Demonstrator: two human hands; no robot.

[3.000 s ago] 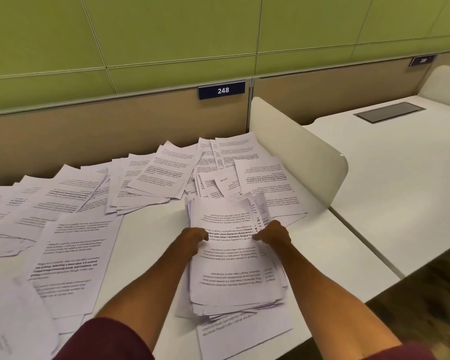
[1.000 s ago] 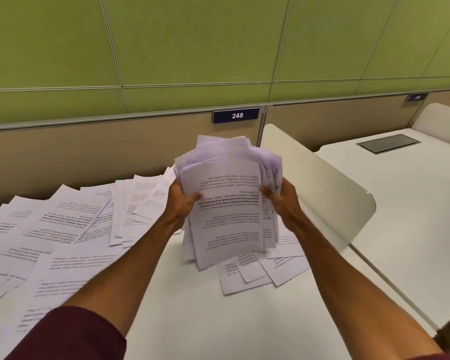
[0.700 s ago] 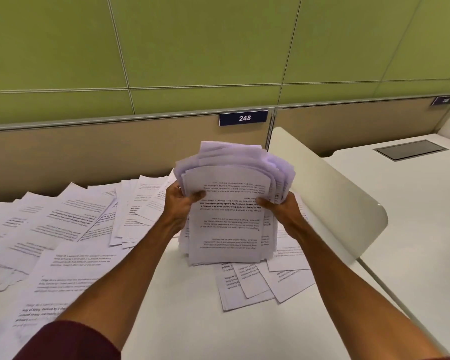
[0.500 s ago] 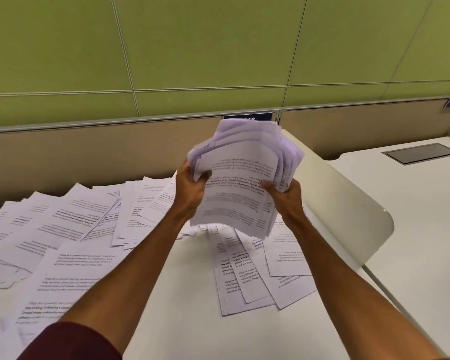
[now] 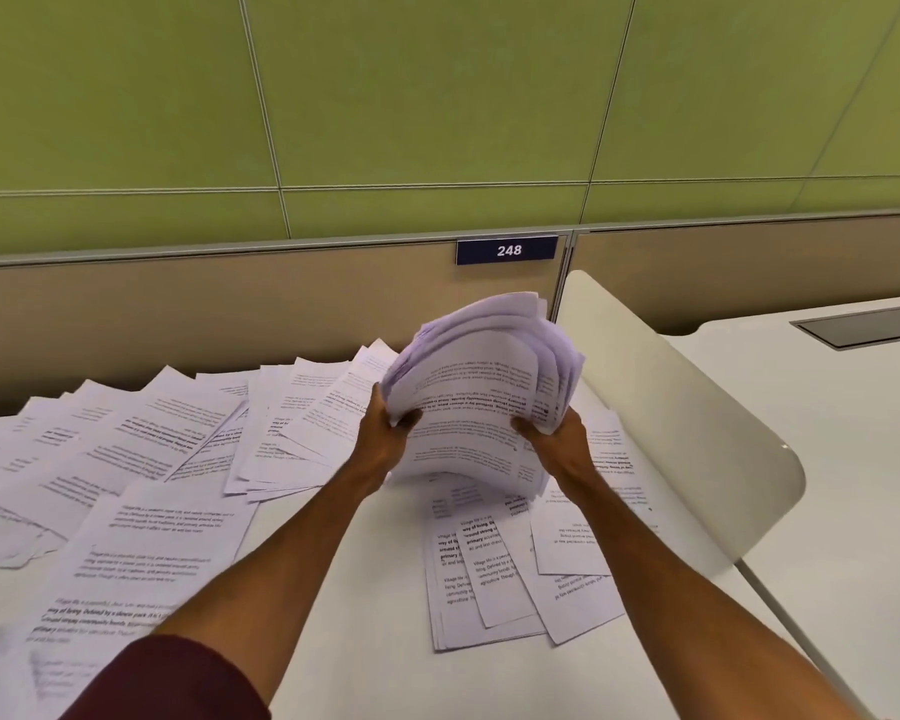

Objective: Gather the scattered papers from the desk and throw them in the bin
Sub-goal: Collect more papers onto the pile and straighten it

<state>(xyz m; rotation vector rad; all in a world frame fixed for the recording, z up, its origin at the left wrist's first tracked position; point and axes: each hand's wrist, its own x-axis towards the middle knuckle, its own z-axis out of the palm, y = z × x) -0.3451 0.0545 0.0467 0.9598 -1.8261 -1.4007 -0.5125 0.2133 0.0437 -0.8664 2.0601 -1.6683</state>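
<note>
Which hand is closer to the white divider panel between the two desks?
Right. The right hand grips the paper stack on the side facing the divider, apart from it; the left hand grips the stack's far side, with the stack between it and the divider.

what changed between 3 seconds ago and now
The paper stack, lying flat on the desk before, is now held up, gripped by the left hand and right hand. A few sheets stayed behind underneath. The scattered papers to the left lie unchanged.
</note>
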